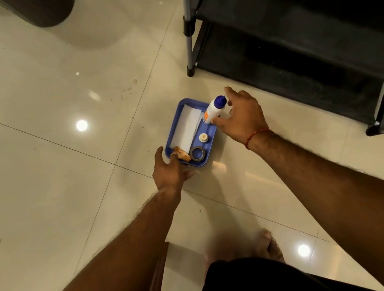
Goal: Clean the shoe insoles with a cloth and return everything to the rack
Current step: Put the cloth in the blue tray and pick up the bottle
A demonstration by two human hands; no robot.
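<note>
Head view: glossy cream tiled floor (40, 168), black metal-framed shoe rack (293, 30) upper right, shelves dark, contents unreadable. Blue rectangular plastic tray (210, 140) on floor near rack, holding white folded cloth (187, 128), white bottle with blue cap (214, 109), tape roll (197, 154). Left hand (168, 171) open at tray's near edge; right hand (243, 115) open, fingers spread beside bottle, not gripping. No insoles visible. Likely late: tray return remaining. Bottle label orange, unreadable.

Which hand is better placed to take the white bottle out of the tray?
Right. The right hand is already open around the white bottle, while the left hand is at the blue tray's near corner.
</note>
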